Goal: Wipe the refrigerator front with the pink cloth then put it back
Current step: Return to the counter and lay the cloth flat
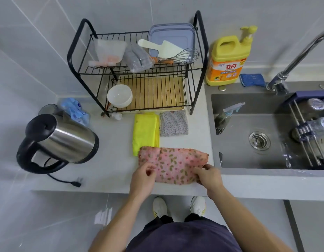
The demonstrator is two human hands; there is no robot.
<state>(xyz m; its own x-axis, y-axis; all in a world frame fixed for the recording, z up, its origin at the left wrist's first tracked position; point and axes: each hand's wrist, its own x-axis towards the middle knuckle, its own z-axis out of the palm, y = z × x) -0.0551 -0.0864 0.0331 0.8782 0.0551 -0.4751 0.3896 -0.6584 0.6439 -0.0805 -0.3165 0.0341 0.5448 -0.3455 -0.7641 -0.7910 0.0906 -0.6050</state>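
The pink cloth [173, 163], printed with small leaves and dots, lies spread on the grey counter [112, 160] near its front edge. My left hand [142, 177] pinches the cloth's near left corner. My right hand [208, 176] pinches its near right corner. The cloth's far edge overlaps the bottom of a folded yellow cloth [145, 131]. No refrigerator shows in this view.
A grey floral cloth [174, 123] lies beside the yellow one. Behind them stands a black dish rack [139, 70] with a white bowl [119, 96]. A steel kettle [59, 140] sits left, a sink [257, 133] with a spray bottle right, yellow detergent [227, 57] behind.
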